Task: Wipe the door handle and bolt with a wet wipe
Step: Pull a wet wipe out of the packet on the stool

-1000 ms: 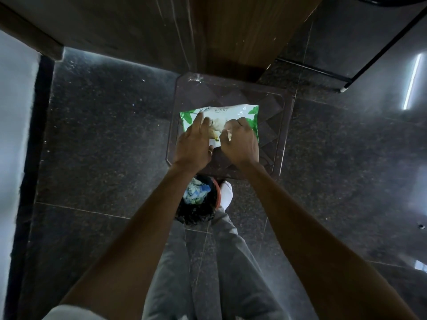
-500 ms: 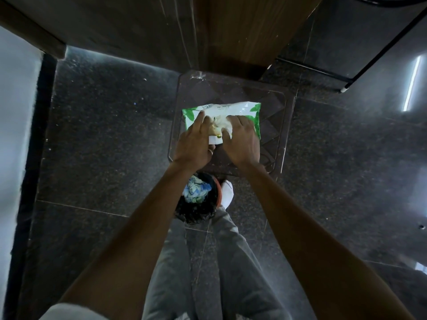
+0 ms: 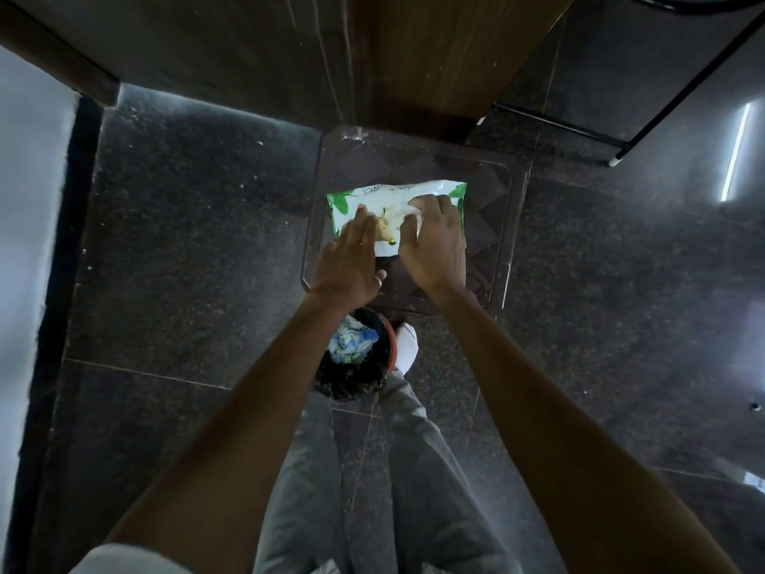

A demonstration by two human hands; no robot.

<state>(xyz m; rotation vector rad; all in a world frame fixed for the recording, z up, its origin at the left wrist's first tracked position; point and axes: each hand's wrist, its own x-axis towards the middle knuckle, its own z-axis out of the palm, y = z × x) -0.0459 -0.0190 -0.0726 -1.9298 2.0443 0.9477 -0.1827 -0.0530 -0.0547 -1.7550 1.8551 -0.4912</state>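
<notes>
A white and green pack of wet wipes (image 3: 397, 192) lies on a clear plastic stool (image 3: 488, 225) in front of me. My left hand (image 3: 352, 258) lies flat on the pack's left part with straight fingers, holding it down. My right hand (image 3: 434, 242) is over the pack's opening, its fingers pinching a white wet wipe (image 3: 403, 211) that sticks up from it. The wooden door (image 3: 434, 60) stands just behind the stool; its handle and bolt are out of view.
A small dark bin (image 3: 352, 362) with crumpled wipes inside stands on the dark granite floor (image 3: 186, 263) by my feet. A white wall (image 3: 29, 242) runs along the left. A black frame (image 3: 621, 130) stands at the upper right.
My right hand has moved up and right over the pack and pulls more of the wipe out. My left hand has flattened on the pack.
</notes>
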